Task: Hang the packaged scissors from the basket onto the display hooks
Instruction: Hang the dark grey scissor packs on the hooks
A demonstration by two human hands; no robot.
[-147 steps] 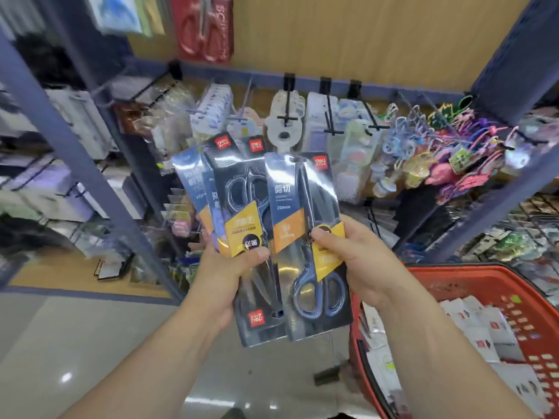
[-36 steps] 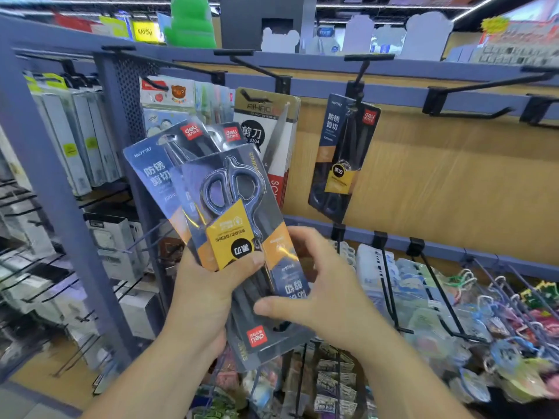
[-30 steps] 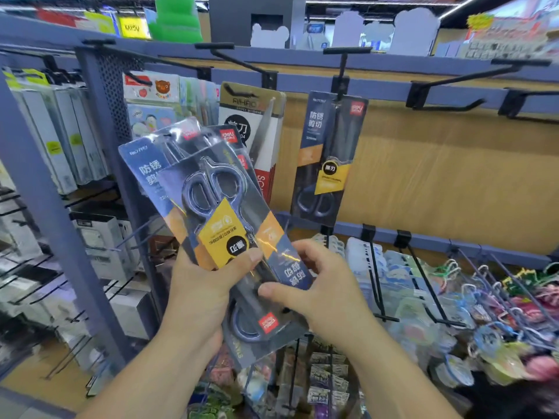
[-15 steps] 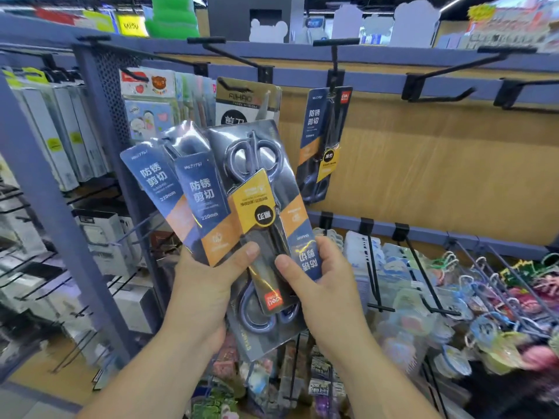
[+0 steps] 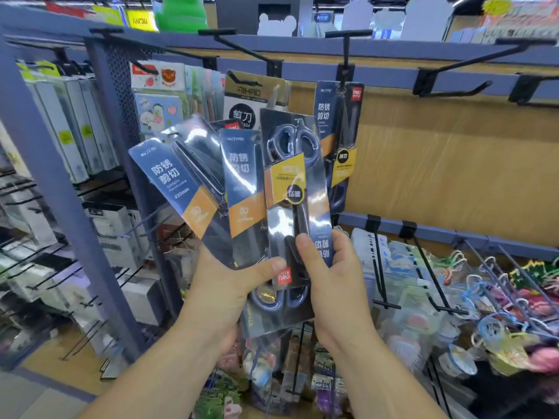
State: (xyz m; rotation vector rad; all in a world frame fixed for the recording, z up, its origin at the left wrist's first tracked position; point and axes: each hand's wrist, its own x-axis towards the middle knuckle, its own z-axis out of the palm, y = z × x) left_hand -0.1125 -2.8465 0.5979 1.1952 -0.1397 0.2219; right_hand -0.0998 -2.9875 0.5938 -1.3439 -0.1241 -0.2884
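Pack orientation governs the next move. The front scissors pack (image 5: 295, 182) stands nearly upright in the middle of the view, long axis vertical. It is inverted: the scissor handles show at the top, and the red logo and printed text are upside down at the bottom, next to the hands. The hang hole cannot be seen. By judgement it sits at the lower end.

The right hand (image 5: 335, 285) pinches the lower part of this pack, thumb on the front face and fingers curled behind. The left hand (image 5: 223, 294) grips the fanned packs (image 5: 181, 182) at their lower ends, thumb pressed across the front. These packs spread up and to the left, behind the front pack. The basket is out of view.

One hung pack (image 5: 341, 122) already hangs upright from the occupied hook (image 5: 346, 52), far and just right of the front pack. An empty hook (image 5: 453, 77) projects from the same rail further right.

Both hooks lie above and beyond the right hand, which is the nearer hand. By judgement, the front pack needs turning end for end before its hole can meet a hook tip.
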